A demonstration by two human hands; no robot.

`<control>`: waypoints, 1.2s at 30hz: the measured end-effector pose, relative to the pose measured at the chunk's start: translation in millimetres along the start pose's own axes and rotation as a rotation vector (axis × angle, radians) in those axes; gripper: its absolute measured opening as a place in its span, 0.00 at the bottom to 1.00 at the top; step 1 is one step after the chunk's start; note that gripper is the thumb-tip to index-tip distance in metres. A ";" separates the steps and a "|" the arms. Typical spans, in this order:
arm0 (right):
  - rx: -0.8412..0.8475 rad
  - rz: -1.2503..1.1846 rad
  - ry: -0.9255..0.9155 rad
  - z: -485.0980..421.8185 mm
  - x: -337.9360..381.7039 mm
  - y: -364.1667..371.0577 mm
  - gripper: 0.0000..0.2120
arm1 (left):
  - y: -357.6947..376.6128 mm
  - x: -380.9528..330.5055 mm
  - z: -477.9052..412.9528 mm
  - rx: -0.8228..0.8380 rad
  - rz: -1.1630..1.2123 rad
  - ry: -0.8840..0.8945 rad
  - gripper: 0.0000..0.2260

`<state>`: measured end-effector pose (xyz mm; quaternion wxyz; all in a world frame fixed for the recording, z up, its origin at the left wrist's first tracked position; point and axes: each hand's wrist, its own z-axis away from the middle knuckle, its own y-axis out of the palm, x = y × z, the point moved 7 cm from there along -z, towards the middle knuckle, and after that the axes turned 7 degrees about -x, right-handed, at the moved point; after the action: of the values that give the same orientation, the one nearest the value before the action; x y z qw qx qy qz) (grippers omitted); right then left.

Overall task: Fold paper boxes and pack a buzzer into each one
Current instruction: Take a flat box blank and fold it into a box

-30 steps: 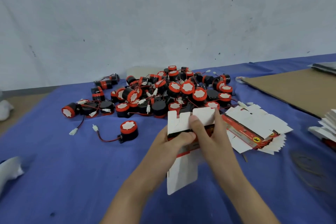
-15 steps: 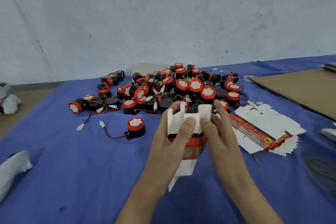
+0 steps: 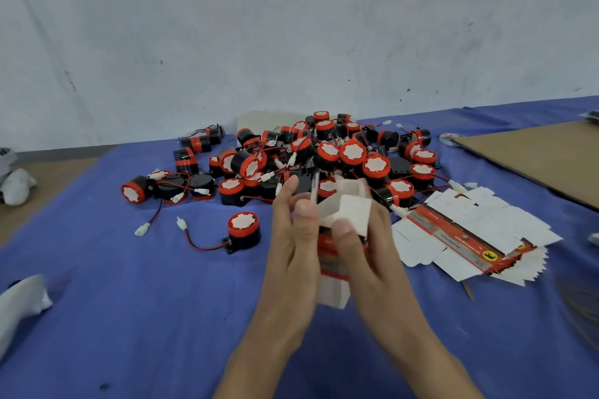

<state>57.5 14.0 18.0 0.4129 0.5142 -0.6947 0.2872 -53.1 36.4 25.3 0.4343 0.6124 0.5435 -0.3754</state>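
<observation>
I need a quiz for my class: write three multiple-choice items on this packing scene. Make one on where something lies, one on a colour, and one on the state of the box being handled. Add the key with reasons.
1. Where does the lone buzzer lie?
A) left of the left hand, apart from the pile
B) buried in the pile
C) at the far right edge

2. What colour is the cloth under the buzzers?
A) green
B) blue
C) yellow

3. What state is the paper box in?
A) lying flat on the cloth
B) partly folded, held up by both hands
C) closed and set down

Key:
1 A: it stands alone on the cloth, left of the left hand.
2 B: blue shows all around the pile.
3 B: the left hand and right hand pinch it, and its top is still open.
</observation>
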 end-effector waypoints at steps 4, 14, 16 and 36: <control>-0.313 0.173 -0.068 -8.7 1.7 -25.9 0.40 | 0.1 -5.7 1.6 -0.123 -0.093 0.119 0.17; -0.219 0.447 -0.173 -6.2 10.3 -4.5 0.41 | 24.3 6.1 0.0 0.051 0.009 -0.018 0.30; -0.055 0.484 -0.243 -2.8 9.7 9.8 0.47 | 8.7 5.8 -7.6 -0.042 0.046 -0.040 0.31; 0.387 0.082 -0.076 2.5 24.3 -0.1 0.40 | -17.1 1.2 -4.5 0.067 0.102 -0.159 0.23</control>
<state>53.8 0.2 37.9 0.2676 0.5657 -0.6620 0.4124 -69.9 41.6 23.7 0.4739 0.6219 0.4623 -0.4183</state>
